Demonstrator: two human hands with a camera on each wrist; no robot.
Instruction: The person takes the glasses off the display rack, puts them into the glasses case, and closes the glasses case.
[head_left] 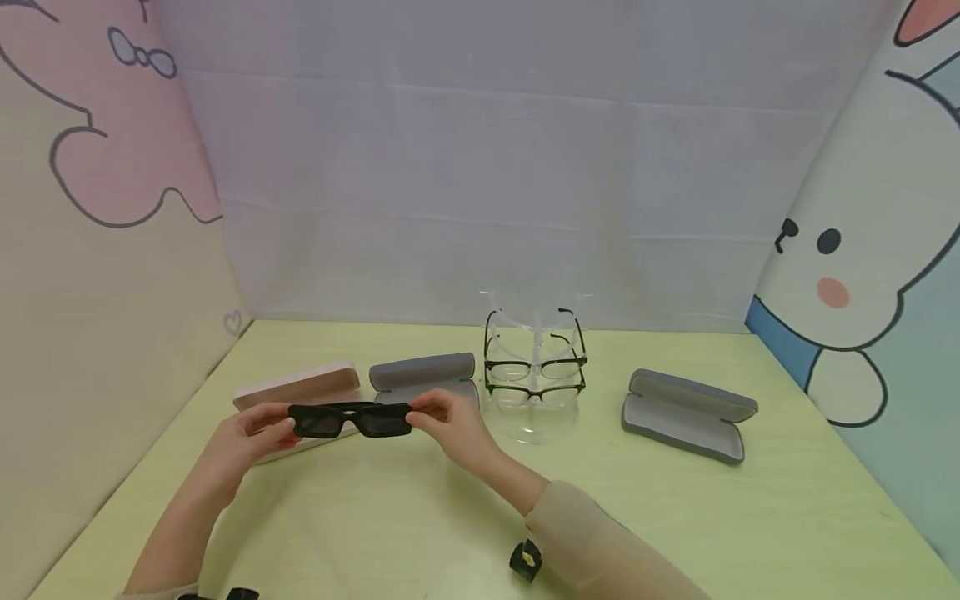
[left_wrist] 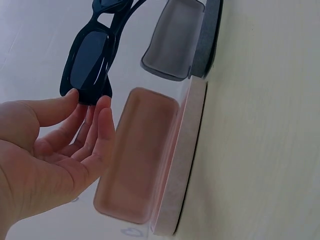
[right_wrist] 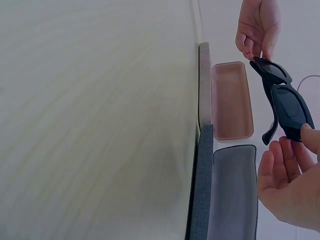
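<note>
Black sunglasses [head_left: 382, 420] are held up level between both hands, over the left part of the table. My left hand [head_left: 236, 446] pinches one end of the frame between thumb and fingertips. At the other end, my right hand [head_left: 457, 429] pinches the frame the same way. Their temples look folded in behind the lenses [right_wrist: 290, 106]. Behind and below them lies an open pink glasses case [head_left: 303, 386], partly hidden by the sunglasses and left hand. Its inside [left_wrist: 140, 155] shows nothing in the left wrist view.
An open grey case [head_left: 423, 371] stands beside the pink one, partly behind my right hand. Two pairs of dark-rimmed eyeglasses [head_left: 534, 392] sit on a clear stand [head_left: 529, 435]. Another open grey case [head_left: 686, 417] lies farther right. Fabric walls [head_left: 450, 167] enclose the table.
</note>
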